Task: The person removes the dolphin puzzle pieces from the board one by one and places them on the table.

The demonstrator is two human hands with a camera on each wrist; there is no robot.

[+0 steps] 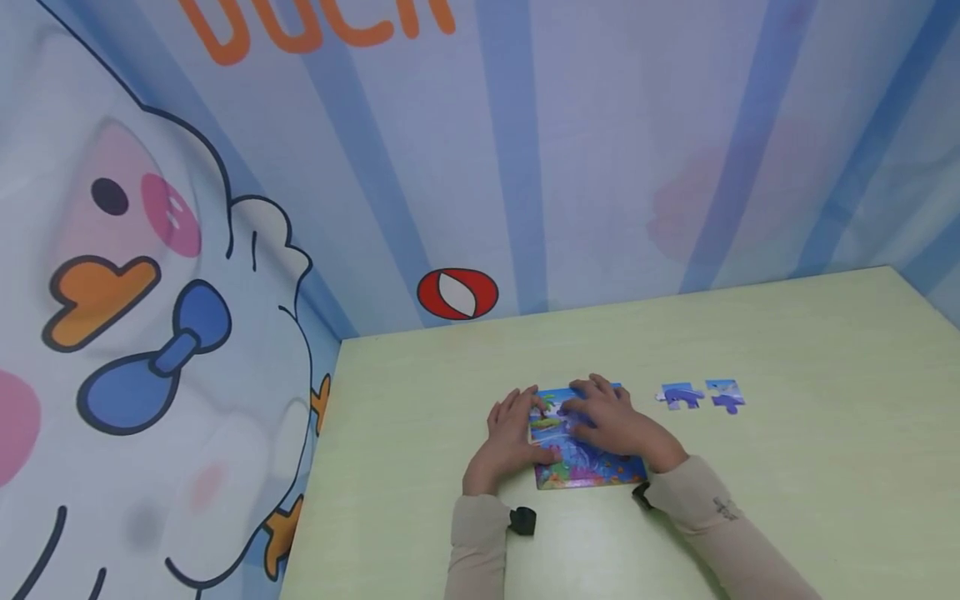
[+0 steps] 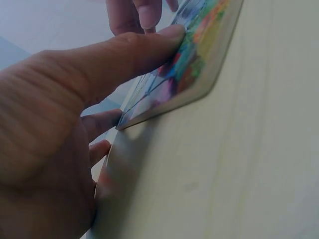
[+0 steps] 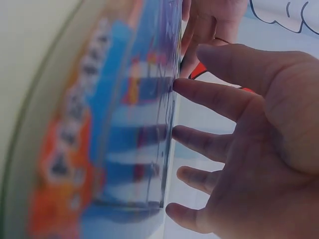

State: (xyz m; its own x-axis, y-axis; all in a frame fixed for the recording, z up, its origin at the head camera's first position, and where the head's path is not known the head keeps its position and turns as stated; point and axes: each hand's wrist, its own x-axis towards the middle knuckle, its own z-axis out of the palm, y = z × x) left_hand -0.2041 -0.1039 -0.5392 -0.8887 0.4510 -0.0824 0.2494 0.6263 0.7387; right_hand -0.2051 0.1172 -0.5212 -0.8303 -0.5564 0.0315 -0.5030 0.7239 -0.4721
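A colourful jigsaw puzzle (image 1: 588, 472) in a flat tray lies on the table, with an underwater scene on its lower part. My left hand (image 1: 507, 444) is at its left side. The thumb (image 2: 154, 47) rests on the picture, and other fingertips touch near the tray's edge. Over the upper right of the puzzle my right hand (image 1: 621, 423) spreads its fingers, fingertips against the surface. In the right wrist view these fingers (image 3: 214, 97) are fairly straight, with nothing visible gripped. The hand hides part of the picture. Two loose puzzle pieces, a left one (image 1: 682, 397) and a right one (image 1: 724, 395), lie to the right.
The pale wooden table (image 1: 825, 483) meets a striped blue cloth backdrop (image 1: 600, 167) at its far edge. A large cartoon duck (image 1: 247, 400) is printed on the cloth at the left. Dark wrist devices sit at both sleeves.
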